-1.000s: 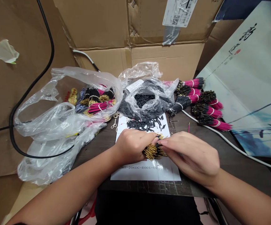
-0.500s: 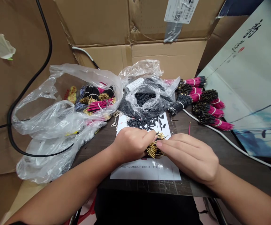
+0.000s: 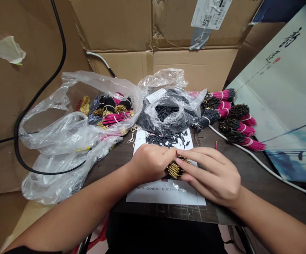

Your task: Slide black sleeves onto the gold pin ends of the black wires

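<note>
The left hand [image 3: 150, 164] and right hand [image 3: 211, 173] are covering most of the brass-tipped wire bundle [image 3: 174, 170], so its wire count can't be told. The hands are also hiding the middle of the printed sheet [image 3: 166, 195]. The top edge is cutting off the shipping label [image 3: 211, 12] and black cable [image 3: 59, 35]. The right edge is cropping the poster board [image 3: 282, 70]. Print on the white tag [image 3: 155, 95] is blurring out, too small to read.
</note>
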A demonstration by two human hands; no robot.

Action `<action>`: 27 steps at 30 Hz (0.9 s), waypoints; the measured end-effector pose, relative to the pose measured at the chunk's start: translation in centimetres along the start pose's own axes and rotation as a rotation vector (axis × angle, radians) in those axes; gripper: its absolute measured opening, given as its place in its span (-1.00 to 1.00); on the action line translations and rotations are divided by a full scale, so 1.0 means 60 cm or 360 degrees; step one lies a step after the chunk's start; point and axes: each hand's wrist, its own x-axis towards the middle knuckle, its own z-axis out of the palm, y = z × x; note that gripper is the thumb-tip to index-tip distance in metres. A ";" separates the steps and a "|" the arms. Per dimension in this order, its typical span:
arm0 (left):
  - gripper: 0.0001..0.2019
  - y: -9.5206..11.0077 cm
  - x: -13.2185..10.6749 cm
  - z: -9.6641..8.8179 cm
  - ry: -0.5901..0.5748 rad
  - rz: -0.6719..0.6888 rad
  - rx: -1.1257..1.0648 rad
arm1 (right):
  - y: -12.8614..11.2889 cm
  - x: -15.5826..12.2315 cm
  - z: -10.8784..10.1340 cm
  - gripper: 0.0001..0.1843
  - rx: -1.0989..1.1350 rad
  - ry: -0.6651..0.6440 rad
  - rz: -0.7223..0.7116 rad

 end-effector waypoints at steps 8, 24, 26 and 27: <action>-0.84 0.007 -0.001 -0.004 0.0175 -0.0045 -0.0184 | 0.014 0.001 0.020 -0.71 0.0246 0.0136 0.0494; -0.82 0.008 0.000 -0.002 0.0133 0.0030 -0.0152 | -0.005 0.002 -0.001 -0.66 0.0390 0.0183 0.0273; -0.81 0.008 0.001 -0.002 0.0144 0.0046 -0.0125 | -0.006 0.002 0.000 -0.65 0.0388 0.0153 0.0233; -0.81 0.008 0.001 -0.003 0.0139 0.0051 -0.0117 | -0.006 0.002 0.000 -0.65 0.0384 0.0145 0.0218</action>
